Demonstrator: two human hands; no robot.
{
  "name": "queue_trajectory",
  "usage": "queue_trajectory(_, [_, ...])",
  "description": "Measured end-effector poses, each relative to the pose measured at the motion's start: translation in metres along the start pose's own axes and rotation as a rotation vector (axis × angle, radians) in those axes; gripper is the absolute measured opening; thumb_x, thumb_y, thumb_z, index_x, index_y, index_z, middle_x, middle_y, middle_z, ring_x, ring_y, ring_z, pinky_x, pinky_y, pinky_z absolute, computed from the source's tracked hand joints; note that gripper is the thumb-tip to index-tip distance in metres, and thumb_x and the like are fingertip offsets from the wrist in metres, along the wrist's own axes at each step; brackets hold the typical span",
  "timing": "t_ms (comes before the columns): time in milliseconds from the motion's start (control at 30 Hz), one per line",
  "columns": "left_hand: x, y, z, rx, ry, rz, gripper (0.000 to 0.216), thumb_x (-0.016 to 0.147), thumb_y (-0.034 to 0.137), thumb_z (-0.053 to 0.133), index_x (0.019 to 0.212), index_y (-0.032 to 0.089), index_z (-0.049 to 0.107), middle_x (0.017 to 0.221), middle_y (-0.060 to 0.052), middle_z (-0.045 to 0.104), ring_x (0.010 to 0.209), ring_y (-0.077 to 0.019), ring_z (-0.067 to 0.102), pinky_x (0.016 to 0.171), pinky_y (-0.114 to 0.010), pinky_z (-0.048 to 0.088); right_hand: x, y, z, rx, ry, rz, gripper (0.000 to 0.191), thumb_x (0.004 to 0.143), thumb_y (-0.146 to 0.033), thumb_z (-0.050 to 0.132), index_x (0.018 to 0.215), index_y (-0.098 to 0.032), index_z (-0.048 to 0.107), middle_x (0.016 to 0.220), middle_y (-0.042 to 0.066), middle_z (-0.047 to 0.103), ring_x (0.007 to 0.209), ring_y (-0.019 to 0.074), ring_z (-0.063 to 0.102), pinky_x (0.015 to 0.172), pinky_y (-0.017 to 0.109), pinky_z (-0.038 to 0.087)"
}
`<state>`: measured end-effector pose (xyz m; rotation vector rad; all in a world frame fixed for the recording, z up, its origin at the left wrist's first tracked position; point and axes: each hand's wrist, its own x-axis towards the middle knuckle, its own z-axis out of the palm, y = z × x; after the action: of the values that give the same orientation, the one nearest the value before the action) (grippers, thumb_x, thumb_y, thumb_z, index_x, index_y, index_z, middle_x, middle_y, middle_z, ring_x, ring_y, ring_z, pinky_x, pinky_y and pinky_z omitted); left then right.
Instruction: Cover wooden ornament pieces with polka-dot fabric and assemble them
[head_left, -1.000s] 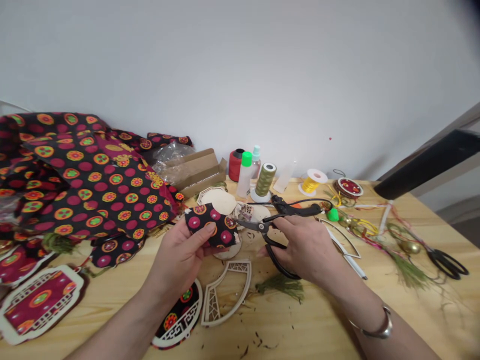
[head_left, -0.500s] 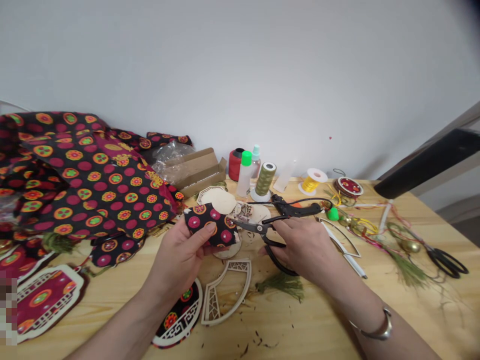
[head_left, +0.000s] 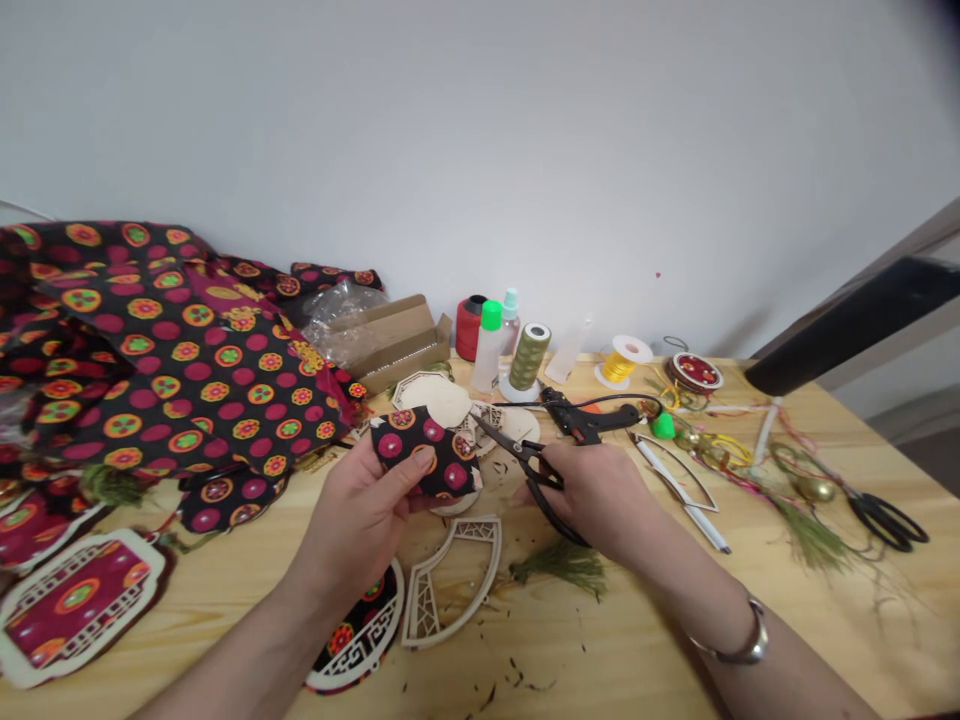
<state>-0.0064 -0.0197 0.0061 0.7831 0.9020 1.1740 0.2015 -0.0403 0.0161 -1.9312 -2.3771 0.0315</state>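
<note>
My left hand (head_left: 367, 505) is closed on a small patterned black fabric piece (head_left: 424, 450), thumb lying across its front. Black-handled scissors (head_left: 536, 470) are in my right hand (head_left: 596, 495), their blades parted and pointing up and left just beside the fabric's right edge. Below the fabric lies a fan-shaped wooden frame (head_left: 457, 585) with lattice ends. Next to it, partly behind my left forearm, is a round fabric piece with a wooden lattice border (head_left: 360, 640). Pale wooden plates (head_left: 435, 395) lie behind the fabric.
A heap of patterned cloth (head_left: 187, 350) fills the left side. A cardboard box (head_left: 401, 345), a green-capped bottle (head_left: 489, 350), thread spools (head_left: 531, 360) and a glue gun (head_left: 585, 415) stand or lie behind. Another pair of scissors (head_left: 889, 520) and a green tassel (head_left: 562, 568) lie to the right.
The scissors have drawn slightly away from the fabric's edge and their blades have opened, pointing more upward. My right hand has shifted a little with them; the left keeps its hold.
</note>
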Motion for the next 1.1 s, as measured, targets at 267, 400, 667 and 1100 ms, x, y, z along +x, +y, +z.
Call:
queue_trajectory(267, [0.001, -0.001, -0.003, 0.042, -0.001, 0.009, 0.027, 0.071, 0.019, 0.069, 0.096, 0.016, 0.060, 0.082, -0.003, 0.070, 0.063, -0.0163, 0.066, 0.056, -0.030, 0.057, -0.003, 0.000, -0.007, 0.096, 0.067, -0.077, 0.044, 0.075, -0.061, 0.052, 0.082, -0.018, 0.060, 0.074, 0.006, 0.065, 0.068, 0.0203, 0.059, 0.057, 0.027, 0.029])
queue_trajectory(400, [0.001, -0.003, -0.004, 0.076, -0.022, 0.010, 0.030, 0.072, 0.020, 0.068, 0.100, 0.017, 0.059, 0.086, -0.003, 0.071, 0.066, -0.0150, 0.065, 0.060, -0.029, 0.057, -0.002, 0.003, -0.006, 0.011, 0.069, -0.098, 0.045, 0.074, -0.062, 0.054, 0.074, -0.018, 0.060, 0.068, 0.006, 0.064, 0.065, 0.0196, 0.058, 0.056, 0.028, 0.025])
queue_trajectory(667, [0.002, -0.005, -0.004, 0.113, -0.015, 0.015, 0.031, 0.071, 0.020, 0.070, 0.099, 0.018, 0.059, 0.084, -0.002, 0.071, 0.064, -0.0132, 0.065, 0.058, -0.024, 0.055, -0.002, 0.010, -0.003, -0.040, 0.088, -0.145, 0.039, 0.069, -0.057, 0.065, 0.076, -0.019, 0.061, 0.068, 0.005, 0.066, 0.063, 0.0187, 0.057, 0.057, 0.029, 0.024])
queue_trajectory(1100, [-0.001, -0.002, -0.002, 0.073, -0.042, 0.043, 0.028, 0.073, 0.018, 0.068, 0.100, 0.018, 0.061, 0.085, -0.002, 0.071, 0.071, -0.0134, 0.065, 0.062, -0.022, 0.055, 0.002, 0.005, -0.005, -0.032, -0.048, -0.046, 0.039, 0.079, -0.054, 0.057, 0.075, -0.016, 0.063, 0.065, 0.009, 0.068, 0.061, 0.0210, 0.061, 0.052, 0.028, 0.024])
